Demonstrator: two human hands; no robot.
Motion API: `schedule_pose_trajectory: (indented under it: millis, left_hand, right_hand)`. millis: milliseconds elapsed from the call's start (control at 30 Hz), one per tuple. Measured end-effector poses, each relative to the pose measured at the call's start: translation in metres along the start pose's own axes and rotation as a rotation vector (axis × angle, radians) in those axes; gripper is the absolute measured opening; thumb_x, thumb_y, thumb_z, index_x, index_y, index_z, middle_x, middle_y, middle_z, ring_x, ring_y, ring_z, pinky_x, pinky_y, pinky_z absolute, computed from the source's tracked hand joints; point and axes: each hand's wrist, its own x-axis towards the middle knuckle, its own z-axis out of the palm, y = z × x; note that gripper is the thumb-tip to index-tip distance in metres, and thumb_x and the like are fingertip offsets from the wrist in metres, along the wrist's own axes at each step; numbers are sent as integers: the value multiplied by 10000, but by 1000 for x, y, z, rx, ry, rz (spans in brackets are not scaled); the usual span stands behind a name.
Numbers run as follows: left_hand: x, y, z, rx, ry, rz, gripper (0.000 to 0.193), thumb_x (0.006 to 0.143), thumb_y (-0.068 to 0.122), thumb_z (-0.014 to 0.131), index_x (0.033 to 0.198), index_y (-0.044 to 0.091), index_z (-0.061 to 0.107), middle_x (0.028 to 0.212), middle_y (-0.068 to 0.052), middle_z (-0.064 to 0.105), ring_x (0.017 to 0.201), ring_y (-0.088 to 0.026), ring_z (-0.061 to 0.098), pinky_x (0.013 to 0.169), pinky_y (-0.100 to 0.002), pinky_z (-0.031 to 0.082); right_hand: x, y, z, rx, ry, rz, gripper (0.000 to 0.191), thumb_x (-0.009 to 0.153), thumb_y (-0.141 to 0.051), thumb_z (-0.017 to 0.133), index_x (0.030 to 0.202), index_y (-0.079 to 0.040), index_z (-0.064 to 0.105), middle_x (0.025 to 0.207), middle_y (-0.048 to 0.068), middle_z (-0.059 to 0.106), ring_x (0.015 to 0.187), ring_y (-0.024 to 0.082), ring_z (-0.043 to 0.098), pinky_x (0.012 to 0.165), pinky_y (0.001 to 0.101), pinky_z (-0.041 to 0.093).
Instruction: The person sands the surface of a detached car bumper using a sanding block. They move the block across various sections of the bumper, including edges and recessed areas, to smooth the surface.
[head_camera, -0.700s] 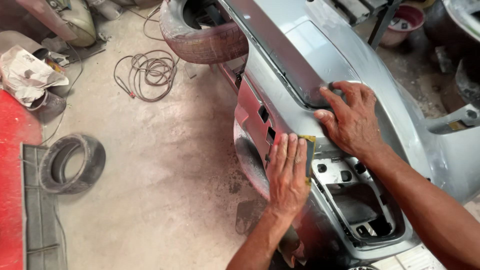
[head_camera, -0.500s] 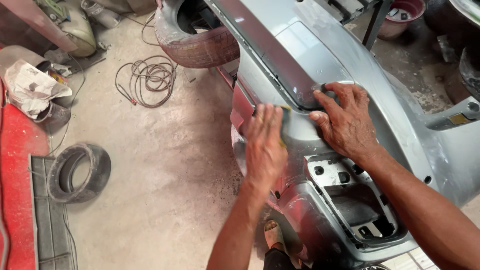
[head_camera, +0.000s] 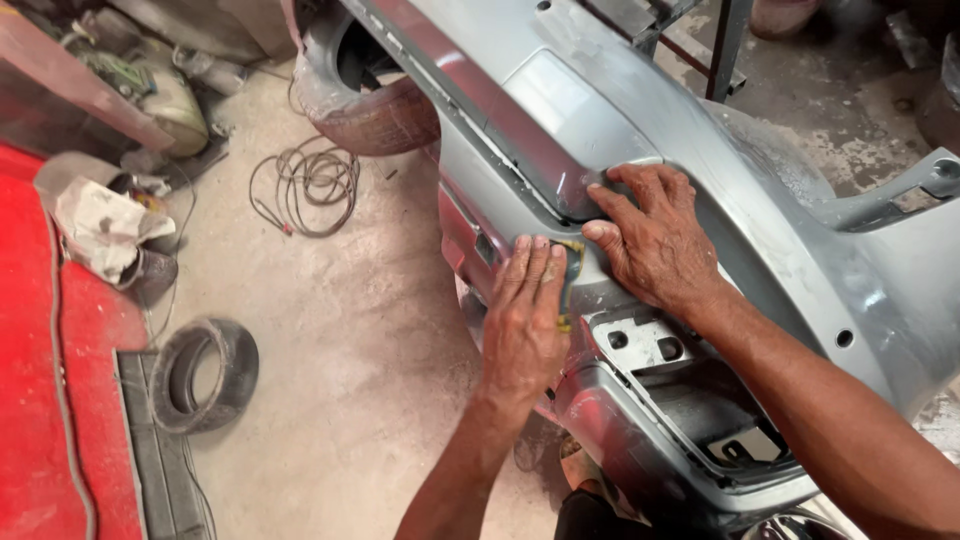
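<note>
Grey car bumper (head_camera: 640, 130), long axis running away from the wearer; sandpaper pad (head_camera: 567, 268) pressed flat beneath left hand (head_camera: 525, 320); right hand (head_camera: 655, 240) spread open, braced just beside.

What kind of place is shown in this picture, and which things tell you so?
Probably a car body repair workshop. A grey car bumper is being rubbed by hand with a small sanding sheet, and a tyre and a coiled cable lie on the dusty concrete floor.
</note>
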Motion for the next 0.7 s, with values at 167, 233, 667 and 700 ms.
schedule_pose_trajectory:
  millis: [167,233,667,700]
  left_hand:
    - [44,-74,2,-125,-193,-254,302,1064,112,542,1352,47,607,1407,-154,632,1386,-312,569,1227,-424,422]
    - [46,-67,5,-33,-43,-158,416,965,67,589,1371,-19,573,1441,-223,579,1401,-380,502,1208,-478,369]
    - [68,-89,4,-48,36,-184,318,1059,62,524,1354,-2,624,1459,-212,592,1414,-391,521,1230,-464,392]
    - [63,-92,12,-7,87,-138,324,1045,52,529,1347,-14,628,1458,-212,600,1431,-395,525,1258,-462,391]
  right_hand:
    - [-9,-2,10,4,-18,-4,382,1046,-342,607,1271,-45,689,1333,155,582,1293,380,473,1112,523,391]
    - [-6,2,9,45,21,-5,367,1064,-327,585,1269,-42,694,1318,160,590,1284,375,487,1108,504,406]
    - [-2,10,4,426,193,142,399,1141,-331,471,1187,-30,729,1174,151,681,1037,317,583,939,412,471]
    - [-2,11,4,429,198,144,402,1141,-335,470,1185,-30,729,1173,152,679,1040,319,582,937,407,473]
